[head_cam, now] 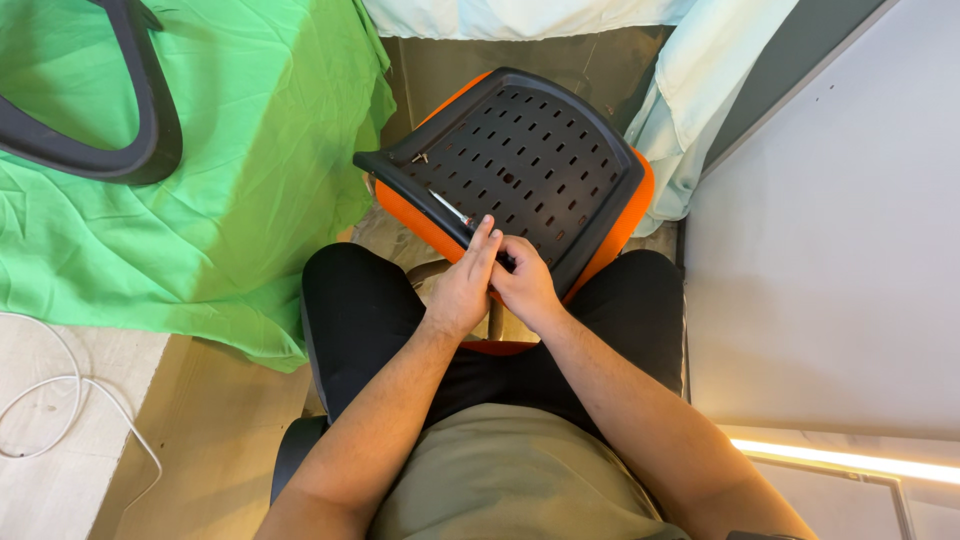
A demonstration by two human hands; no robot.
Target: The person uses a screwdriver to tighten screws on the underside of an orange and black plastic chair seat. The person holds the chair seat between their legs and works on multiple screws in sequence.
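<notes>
An upturned chair seat [530, 150], a black perforated plastic pan over an orange cushion, rests against my knees. My left hand [462, 285] lies flat-fingered against its near edge, fingers pointing up beside a thin silvery tool [447, 207] that lies on the pan. My right hand [523, 282] is curled tight next to the left one, gripping the dark handle end of that tool at the pan's rim. What sits under the fingers is hidden.
A green cloth [220, 170] covers the surface on the left, with a black curved chair part [140, 110] on it. A white cable [60, 400] loops over the floor at lower left. A pale wall panel [830, 250] stands on the right.
</notes>
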